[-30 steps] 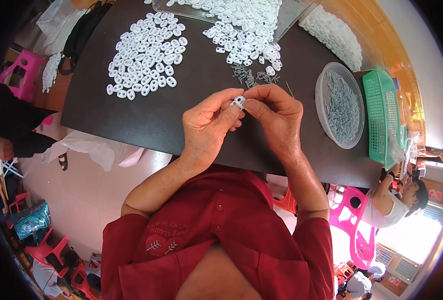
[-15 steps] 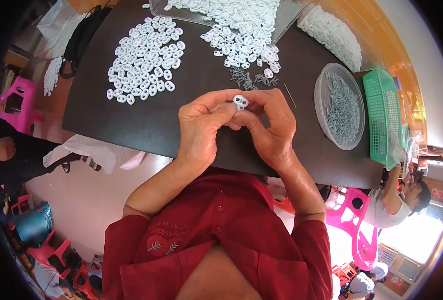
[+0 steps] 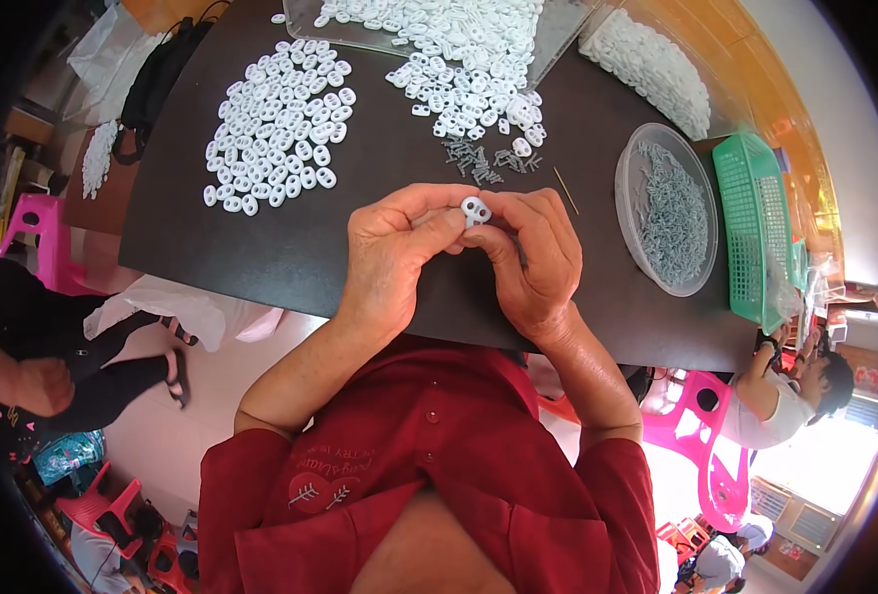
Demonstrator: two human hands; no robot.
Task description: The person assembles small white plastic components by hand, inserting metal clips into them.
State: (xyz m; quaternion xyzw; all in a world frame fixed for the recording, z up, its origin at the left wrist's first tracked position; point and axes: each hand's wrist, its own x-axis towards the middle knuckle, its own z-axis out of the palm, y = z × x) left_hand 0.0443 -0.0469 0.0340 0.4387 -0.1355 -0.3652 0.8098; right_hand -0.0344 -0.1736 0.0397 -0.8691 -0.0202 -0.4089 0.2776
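Note:
Over the near part of the dark table, both my hands hold one small white two-hole plastic cord lock (image 3: 474,211). My left hand (image 3: 384,257) pinches it from one side with thumb and forefinger. From the other side my right hand (image 3: 540,262) grips it, fingers curled; its lower end is hidden behind the fingertips. Just beyond my hands lie small grey spring-like pieces (image 3: 471,160). A spread of white oval cord locks (image 3: 280,129) covers the table at the left. More white two-hole pieces (image 3: 459,94) spill from a clear tray (image 3: 360,40) at the far side.
To the right stands a round clear tub (image 3: 625,233) of grey spring-like pieces, beside a green basket (image 3: 752,228). A thin stick (image 3: 567,191) lies near my right hand. Behind is a clear box of white pieces (image 3: 647,74). A person (image 3: 38,381) stands at the left.
My hands keep the cord lock in nearly the same place, and it has turned slightly. At the left, the other person's arm and legs have shifted. The whole view has moved a little.

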